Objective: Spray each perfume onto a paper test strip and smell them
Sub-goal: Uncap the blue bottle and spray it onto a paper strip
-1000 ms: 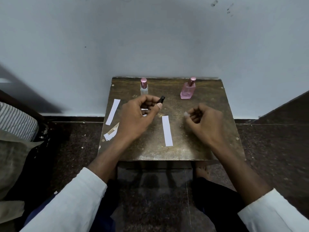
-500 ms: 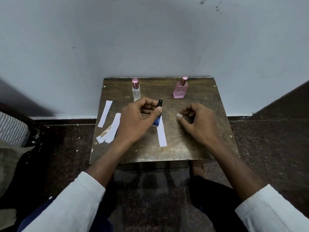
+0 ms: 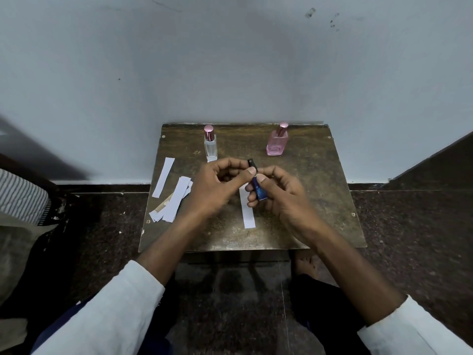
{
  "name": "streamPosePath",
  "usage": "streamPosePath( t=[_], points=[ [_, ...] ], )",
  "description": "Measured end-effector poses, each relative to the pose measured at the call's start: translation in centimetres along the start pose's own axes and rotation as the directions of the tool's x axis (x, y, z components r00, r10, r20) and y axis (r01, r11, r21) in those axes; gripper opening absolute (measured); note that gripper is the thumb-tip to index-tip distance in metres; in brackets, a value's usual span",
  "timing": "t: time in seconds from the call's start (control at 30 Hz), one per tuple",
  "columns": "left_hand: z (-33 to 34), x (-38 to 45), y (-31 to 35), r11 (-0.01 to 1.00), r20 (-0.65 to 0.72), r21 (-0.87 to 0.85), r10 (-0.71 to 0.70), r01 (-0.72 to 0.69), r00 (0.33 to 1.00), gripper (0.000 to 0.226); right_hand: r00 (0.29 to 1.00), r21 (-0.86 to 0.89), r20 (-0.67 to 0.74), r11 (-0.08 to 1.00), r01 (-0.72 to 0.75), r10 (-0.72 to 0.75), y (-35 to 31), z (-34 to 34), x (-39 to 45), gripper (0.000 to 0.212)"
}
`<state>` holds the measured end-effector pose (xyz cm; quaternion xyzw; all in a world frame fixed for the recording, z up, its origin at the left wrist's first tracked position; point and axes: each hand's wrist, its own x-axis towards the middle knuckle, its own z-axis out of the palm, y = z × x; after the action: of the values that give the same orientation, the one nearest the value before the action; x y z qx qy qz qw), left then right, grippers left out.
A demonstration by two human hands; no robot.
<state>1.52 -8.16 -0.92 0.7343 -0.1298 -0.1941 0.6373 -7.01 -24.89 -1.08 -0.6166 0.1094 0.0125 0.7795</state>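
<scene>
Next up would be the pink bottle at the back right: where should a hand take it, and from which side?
Grip the pink bottle around its flat rectangular body, below the cap, coming from the front. It stands upright with bare table around it; the wall behind probably blocks a rear approach.

L hand [image 3: 217, 187] & R hand [image 3: 284, 198] meet, fingers curled, pinching.

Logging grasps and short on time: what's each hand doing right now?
Left hand: pinching the black top of the blue perfume bottle.
Right hand: fingers curled round the blue bottle's body, holding it above the table.
</scene>
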Motion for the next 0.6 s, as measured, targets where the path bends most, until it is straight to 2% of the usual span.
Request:
streamPosePath(
  t=[0.1,0.2,0.3,0.43,0.5,0.6],
  points=[
    [-0.2,-0.1,0.1,0.990,-0.035,0.081,0.123,-0.120,0.992,0.014,1.000,-0.018,-0.017,1.000,-0.005,0.004,0.0,-0.2,-0.1,0.024],
    [-0.9,0.0,0.1,0.961,0.000,0.165,0.226,-0.223,0.974,0.011,0.999,0.001,0.031,1.000,-0.024,0.024,-0.3,0.1,-0.4,0.005],
    [-1.8,-0.3,0.4,0.965,0.070,0.122,0.223,-0.230,0.972,0.014,0.990,0.208,0.118,0.972,-0.106,0.083,-0.3,0.8,-0.6,0.008],
    [-3.0,-1.3,0.7,0.955,0.147,0.116,0.255,-0.273,0.956,0.017,0.957,0.456,0.211,0.846,-0.278,0.200,-0.4,2.4,-1.5,0.011],
    [-3.0,-1.5,0.7,0.954,0.159,0.125,0.251,-0.271,0.955,0.016,0.949,0.499,0.213,0.809,-0.311,0.233,-0.2,3.0,-2.1,0.013],
    [-3.0,-2.3,0.5,0.961,0.168,0.115,0.230,-0.250,0.959,0.014,0.968,0.426,0.095,0.870,-0.250,0.231,-0.5,3.9,-3.4,0.012]
  ],
)
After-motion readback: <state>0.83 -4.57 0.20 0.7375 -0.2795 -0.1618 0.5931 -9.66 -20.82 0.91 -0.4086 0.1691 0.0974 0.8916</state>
